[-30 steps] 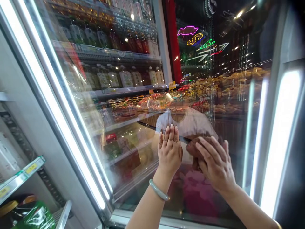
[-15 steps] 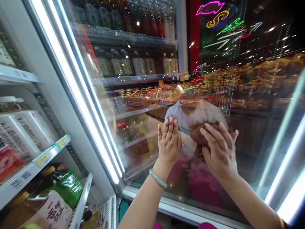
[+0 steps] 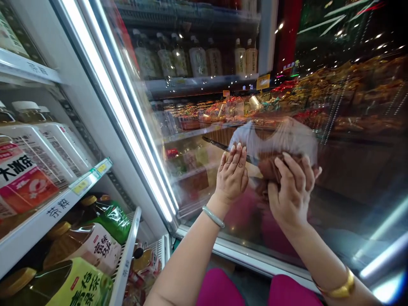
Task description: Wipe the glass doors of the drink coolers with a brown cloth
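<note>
Head view: covering a bunched brown cloth [image 3: 268,168] against the glass door [image 3: 347,187] with a curved right hand [image 3: 291,187], impossible to tell if gripped or just pressed; holding nothing in the straight-fingered left hand [image 3: 232,174] nearby. Probably soft, light, limp; best taken by the bunched middle.

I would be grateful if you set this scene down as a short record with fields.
Left side: left hand, fingers extended, apparently against the glass panel
Left wrist: pale green bangle
Right side: right hand, fingers bent over a brown cloth at the glass
Right wrist: gold bangle
Far left: bottles on shelves
Lighting: bright strip lights beside the panel
Reflection: a pale top
</note>
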A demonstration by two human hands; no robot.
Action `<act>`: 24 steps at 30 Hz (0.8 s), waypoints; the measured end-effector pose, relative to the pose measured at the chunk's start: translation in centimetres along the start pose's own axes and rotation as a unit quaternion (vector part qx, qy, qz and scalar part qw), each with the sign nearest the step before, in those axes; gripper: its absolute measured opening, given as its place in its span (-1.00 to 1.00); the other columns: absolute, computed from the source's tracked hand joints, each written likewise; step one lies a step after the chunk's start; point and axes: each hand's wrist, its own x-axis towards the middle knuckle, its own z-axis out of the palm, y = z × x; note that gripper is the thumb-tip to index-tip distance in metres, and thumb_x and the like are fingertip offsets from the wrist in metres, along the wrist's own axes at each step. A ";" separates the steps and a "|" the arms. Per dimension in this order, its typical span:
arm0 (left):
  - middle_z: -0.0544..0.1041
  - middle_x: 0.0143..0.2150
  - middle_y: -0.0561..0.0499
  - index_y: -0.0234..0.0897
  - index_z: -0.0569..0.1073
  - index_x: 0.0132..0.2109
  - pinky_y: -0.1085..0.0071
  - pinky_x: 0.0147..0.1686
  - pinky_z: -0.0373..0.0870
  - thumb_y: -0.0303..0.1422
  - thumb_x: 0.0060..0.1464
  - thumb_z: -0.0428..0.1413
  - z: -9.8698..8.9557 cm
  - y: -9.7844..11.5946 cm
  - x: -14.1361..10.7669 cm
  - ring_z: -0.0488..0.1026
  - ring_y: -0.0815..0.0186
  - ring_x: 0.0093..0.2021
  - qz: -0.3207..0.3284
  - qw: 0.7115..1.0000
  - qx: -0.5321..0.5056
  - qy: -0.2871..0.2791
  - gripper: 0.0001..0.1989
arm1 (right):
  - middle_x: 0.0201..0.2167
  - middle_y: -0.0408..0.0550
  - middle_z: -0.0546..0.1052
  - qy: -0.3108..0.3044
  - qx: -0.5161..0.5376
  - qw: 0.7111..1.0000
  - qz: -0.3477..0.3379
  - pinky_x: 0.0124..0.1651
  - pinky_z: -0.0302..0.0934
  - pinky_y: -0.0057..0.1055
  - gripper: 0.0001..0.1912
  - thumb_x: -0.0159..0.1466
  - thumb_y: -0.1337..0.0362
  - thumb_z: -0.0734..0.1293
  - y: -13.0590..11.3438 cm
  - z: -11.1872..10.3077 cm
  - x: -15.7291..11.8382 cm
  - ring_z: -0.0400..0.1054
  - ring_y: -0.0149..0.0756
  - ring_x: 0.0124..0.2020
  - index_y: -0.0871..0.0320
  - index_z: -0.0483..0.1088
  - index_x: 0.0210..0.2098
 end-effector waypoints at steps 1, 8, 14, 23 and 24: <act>0.04 0.59 -0.15 -0.34 -0.21 0.58 0.16 0.57 -0.16 -0.42 0.40 -0.16 0.0 -0.1 -0.1 -0.16 0.25 0.60 -0.002 1.000 -0.007 0.002 -0.29 | 0.38 0.10 0.38 0.010 -0.001 1.000 -0.001 0.54 -0.18 0.29 -0.38 0.38 0.36 0.31 -0.7 0.7 0.8 -0.04 0.05 0.55 0.05 0.24 0.41; 0.01 0.59 -0.19 -0.35 -0.24 0.58 0.11 0.57 -0.19 -0.38 0.41 -0.17 -0.6 -2.6 -2.3 -0.20 0.20 0.60 -0.032 0.999 0.009 -0.025 -0.29 | 0.34 -0.01 0.45 -0.074 -0.007 0.992 -0.098 0.58 -0.19 0.14 -0.31 0.39 0.35 0.31 -2.4 2.6 -3.0 -0.09 -0.11 0.57 0.00 0.13 0.47; 0.04 0.59 -0.16 -0.34 -0.22 0.58 0.14 0.57 -0.16 -0.40 0.42 -0.22 -1.2 -3.9 -3.5 -0.17 0.22 0.60 -0.022 0.998 0.012 -0.055 -0.32 | 0.41 0.07 0.35 -0.041 0.015 0.999 -0.018 0.51 -0.20 0.40 -0.31 0.39 0.34 0.28 -2.2 2.1 -1.5 -0.07 0.11 0.56 -0.02 0.14 0.48; 0.09 0.57 -0.17 -0.35 -0.18 0.58 0.16 0.57 -0.17 -0.37 0.41 -0.15 -1.4 -4.7 -4.1 -0.16 0.24 0.60 -0.023 0.999 0.020 -0.042 -0.30 | 0.35 0.02 0.43 -0.088 0.000 0.992 -0.090 0.56 -0.17 0.24 -0.31 0.42 0.31 0.30 -3.4 3.5 -3.5 -0.04 -0.02 0.56 -0.01 0.10 0.49; 0.10 0.57 -0.16 -0.34 -0.17 0.58 0.18 0.57 -0.18 -0.39 0.42 -0.15 -1.4 -4.7 -4.1 -0.17 0.26 0.60 -0.020 0.999 0.020 -0.040 -0.31 | 0.36 0.05 0.41 -0.082 0.002 0.994 -0.075 0.55 -0.19 0.27 -0.31 0.41 0.31 0.31 -3.2 3.3 -3.2 -0.05 0.01 0.56 0.00 0.12 0.49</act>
